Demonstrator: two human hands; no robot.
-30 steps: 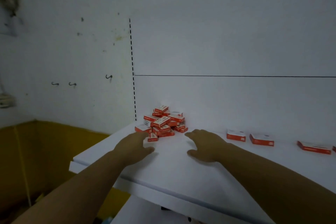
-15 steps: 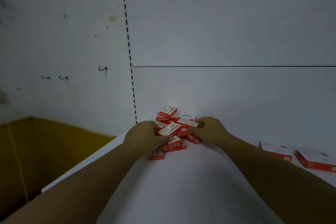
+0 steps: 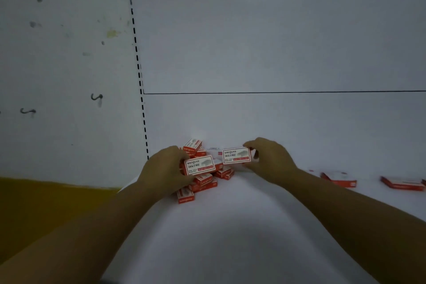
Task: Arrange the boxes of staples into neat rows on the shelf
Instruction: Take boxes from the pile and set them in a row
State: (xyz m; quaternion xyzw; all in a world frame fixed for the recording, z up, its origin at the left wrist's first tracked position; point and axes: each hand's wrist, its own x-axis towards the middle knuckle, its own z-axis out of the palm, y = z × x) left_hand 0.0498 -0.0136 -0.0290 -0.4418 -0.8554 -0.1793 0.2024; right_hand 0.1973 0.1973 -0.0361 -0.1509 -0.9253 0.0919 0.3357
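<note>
A loose pile of small red-and-white staple boxes (image 3: 204, 182) lies at the back left corner of the white shelf (image 3: 230, 237). My left hand (image 3: 164, 170) grips one staple box (image 3: 199, 165) with its white label turned up, just above the pile. My right hand (image 3: 268, 158) pinches a second staple box (image 3: 236, 155) by its right end, lifted clear of the pile with its label facing me. Part of the pile is hidden behind my left hand.
Two more staple boxes lie flat along the back of the shelf to the right, one (image 3: 338, 178) nearer and one (image 3: 402, 183) close to the frame edge. A white back panel rises behind; a slotted upright (image 3: 140, 90) marks the shelf's left end. A yellow wall band (image 3: 46, 203) lies at lower left.
Both hands reached from the shelf front into the pile and each closed on a box. The two boxes are now lifted with labels turned toward me. My view moved closer.
</note>
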